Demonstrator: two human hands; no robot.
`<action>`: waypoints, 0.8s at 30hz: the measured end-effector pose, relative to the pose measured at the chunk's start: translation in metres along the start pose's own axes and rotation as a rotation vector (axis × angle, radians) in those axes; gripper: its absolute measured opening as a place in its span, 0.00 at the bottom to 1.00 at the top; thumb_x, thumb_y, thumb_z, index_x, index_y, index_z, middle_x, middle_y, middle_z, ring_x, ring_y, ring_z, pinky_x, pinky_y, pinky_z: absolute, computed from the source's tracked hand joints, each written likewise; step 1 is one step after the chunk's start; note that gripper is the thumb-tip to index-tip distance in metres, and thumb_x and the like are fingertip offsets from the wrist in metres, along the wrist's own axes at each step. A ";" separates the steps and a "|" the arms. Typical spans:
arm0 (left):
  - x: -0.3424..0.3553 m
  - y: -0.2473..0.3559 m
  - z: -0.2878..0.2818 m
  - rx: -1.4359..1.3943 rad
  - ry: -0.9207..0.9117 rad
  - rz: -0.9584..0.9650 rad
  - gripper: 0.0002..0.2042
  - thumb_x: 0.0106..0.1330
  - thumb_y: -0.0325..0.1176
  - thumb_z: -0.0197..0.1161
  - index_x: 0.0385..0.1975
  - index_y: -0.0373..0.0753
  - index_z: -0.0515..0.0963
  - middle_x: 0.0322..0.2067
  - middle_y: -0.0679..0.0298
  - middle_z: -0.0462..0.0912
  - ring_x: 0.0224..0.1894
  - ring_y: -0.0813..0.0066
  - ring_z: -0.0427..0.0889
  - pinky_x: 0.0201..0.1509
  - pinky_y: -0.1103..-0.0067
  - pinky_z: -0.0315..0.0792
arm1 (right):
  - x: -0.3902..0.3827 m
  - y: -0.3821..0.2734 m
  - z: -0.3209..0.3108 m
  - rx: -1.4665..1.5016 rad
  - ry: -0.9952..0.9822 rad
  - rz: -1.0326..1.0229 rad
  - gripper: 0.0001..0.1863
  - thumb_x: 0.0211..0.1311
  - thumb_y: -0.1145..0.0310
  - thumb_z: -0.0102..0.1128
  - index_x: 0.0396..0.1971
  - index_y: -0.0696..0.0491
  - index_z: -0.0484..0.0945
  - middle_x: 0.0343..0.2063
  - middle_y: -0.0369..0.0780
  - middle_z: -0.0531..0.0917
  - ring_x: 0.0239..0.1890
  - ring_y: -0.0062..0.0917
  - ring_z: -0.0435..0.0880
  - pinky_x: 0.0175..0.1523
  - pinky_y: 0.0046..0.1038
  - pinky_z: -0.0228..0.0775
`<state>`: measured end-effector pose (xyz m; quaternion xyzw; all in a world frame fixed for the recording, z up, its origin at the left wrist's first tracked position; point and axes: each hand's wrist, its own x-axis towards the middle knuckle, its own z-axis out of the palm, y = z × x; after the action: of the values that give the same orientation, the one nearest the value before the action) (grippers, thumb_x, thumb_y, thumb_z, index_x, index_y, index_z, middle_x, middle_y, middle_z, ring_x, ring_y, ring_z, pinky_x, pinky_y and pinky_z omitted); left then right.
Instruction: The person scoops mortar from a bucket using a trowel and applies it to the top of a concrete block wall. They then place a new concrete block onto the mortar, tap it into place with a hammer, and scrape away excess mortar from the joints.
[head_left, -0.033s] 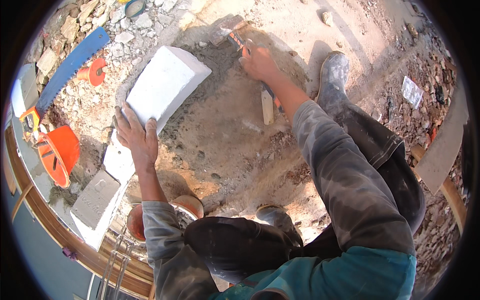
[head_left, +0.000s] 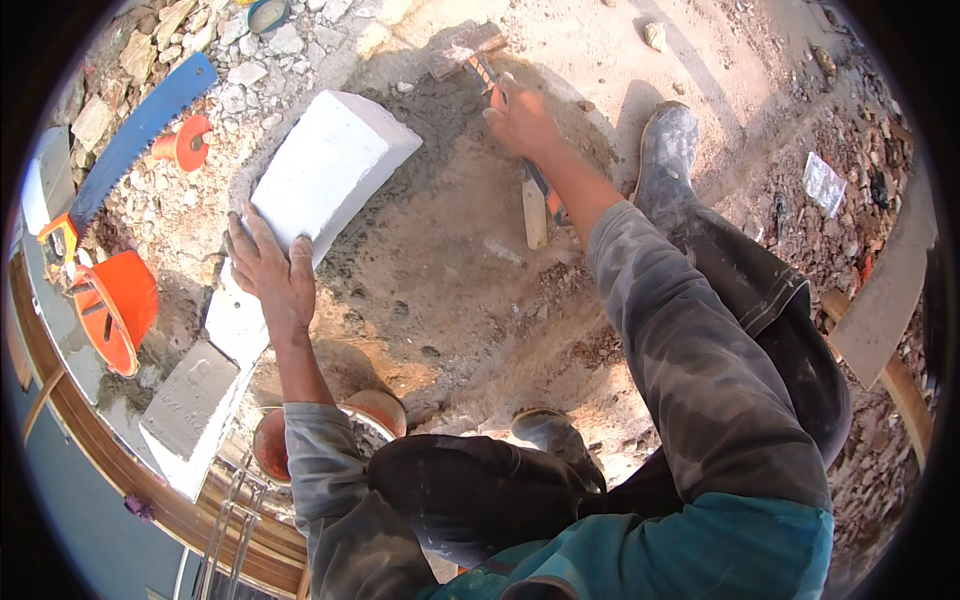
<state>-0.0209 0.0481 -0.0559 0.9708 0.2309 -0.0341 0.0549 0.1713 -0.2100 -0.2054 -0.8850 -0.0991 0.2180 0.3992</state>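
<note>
My left hand lies with fingers spread on a long white block. My right hand grips a hammer with an orange-and-black handle; its dusty head is near the ground beyond the block's upper end. A short pale wooden piece is partly under my right wrist, with another dark-and-orange handle part beside it. At the left lie a blue saw with an orange handle, an orange reel-like piece and an orange hard hat. A grey-topped block adjoins the white blocks below my left hand.
Broken stone and rubble surround the ground. Reddish buckets sit by my left forearm. Wooden boards and metal rods run along the lower left. My booted foot, a clear plastic packet and a grey sheet are at the right.
My right hand and the hammer have shifted slightly to the right, the head a little higher. My left hand stays in place on the white block.
</note>
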 end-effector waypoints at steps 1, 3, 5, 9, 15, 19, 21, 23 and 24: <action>-0.001 -0.001 0.002 -0.026 0.004 0.000 0.36 0.61 0.45 0.50 0.68 0.38 0.48 0.67 0.44 0.44 0.70 0.47 0.41 0.69 0.57 0.33 | -0.001 0.006 0.004 -0.073 -0.004 -0.036 0.17 0.51 0.68 0.56 0.41 0.59 0.70 0.31 0.53 0.80 0.37 0.47 0.79 0.44 0.43 0.71; 0.003 -0.004 0.007 -0.084 0.024 0.004 0.37 0.60 0.43 0.54 0.69 0.44 0.48 0.68 0.49 0.42 0.71 0.47 0.38 0.69 0.53 0.30 | 0.004 0.014 0.011 -0.224 -0.003 -0.115 0.18 0.51 0.67 0.55 0.42 0.58 0.70 0.32 0.52 0.80 0.38 0.47 0.79 0.43 0.43 0.71; 0.005 -0.003 0.009 -0.094 0.013 -0.004 0.37 0.60 0.43 0.54 0.69 0.44 0.48 0.68 0.48 0.42 0.71 0.47 0.38 0.69 0.53 0.30 | 0.016 0.015 0.005 -0.268 -0.219 -0.208 0.19 0.52 0.66 0.55 0.43 0.58 0.70 0.33 0.52 0.80 0.38 0.47 0.79 0.43 0.43 0.71; 0.001 -0.009 0.007 -0.090 0.000 0.001 0.37 0.59 0.43 0.54 0.69 0.43 0.48 0.69 0.48 0.42 0.71 0.47 0.37 0.69 0.52 0.29 | 0.013 0.006 -0.006 -0.091 -0.191 -0.237 0.21 0.51 0.68 0.57 0.45 0.60 0.70 0.35 0.56 0.79 0.41 0.48 0.78 0.47 0.42 0.68; -0.003 -0.005 0.003 -0.104 -0.003 -0.015 0.37 0.60 0.43 0.54 0.69 0.43 0.48 0.69 0.48 0.42 0.71 0.46 0.37 0.69 0.52 0.29 | 0.015 -0.001 0.006 -0.248 -0.435 -0.235 0.19 0.53 0.66 0.53 0.45 0.59 0.71 0.35 0.52 0.80 0.41 0.49 0.78 0.48 0.44 0.69; -0.001 -0.010 0.006 0.015 0.034 0.042 0.36 0.61 0.47 0.49 0.67 0.35 0.50 0.66 0.42 0.48 0.68 0.45 0.45 0.68 0.58 0.39 | 0.019 0.007 -0.019 -0.221 -0.180 -0.191 0.20 0.55 0.65 0.51 0.48 0.58 0.71 0.33 0.53 0.80 0.40 0.48 0.79 0.47 0.44 0.70; 0.002 -0.006 0.008 -0.005 0.043 0.049 0.36 0.62 0.47 0.49 0.67 0.35 0.50 0.66 0.42 0.48 0.68 0.45 0.45 0.68 0.57 0.38 | 0.029 0.020 -0.058 -0.263 -0.113 -0.115 0.23 0.57 0.64 0.51 0.52 0.57 0.69 0.32 0.53 0.80 0.40 0.47 0.80 0.46 0.43 0.71; 0.001 -0.004 0.007 -0.009 0.050 0.045 0.36 0.61 0.47 0.49 0.67 0.36 0.50 0.66 0.42 0.47 0.69 0.46 0.45 0.68 0.57 0.38 | 0.043 0.030 -0.094 -0.438 -0.106 -0.018 0.27 0.58 0.60 0.55 0.56 0.56 0.65 0.37 0.53 0.79 0.42 0.47 0.79 0.49 0.42 0.71; 0.002 -0.003 0.005 -0.009 0.055 0.043 0.36 0.61 0.47 0.50 0.67 0.36 0.51 0.66 0.42 0.47 0.69 0.45 0.45 0.68 0.58 0.39 | 0.037 0.031 -0.098 -0.554 0.111 -0.081 0.29 0.58 0.57 0.56 0.56 0.56 0.65 0.41 0.53 0.77 0.45 0.47 0.76 0.50 0.43 0.69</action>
<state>-0.0208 0.0513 -0.0617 0.9759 0.2115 -0.0053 0.0537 0.2496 -0.2831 -0.1827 -0.9663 -0.1683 0.1177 0.1553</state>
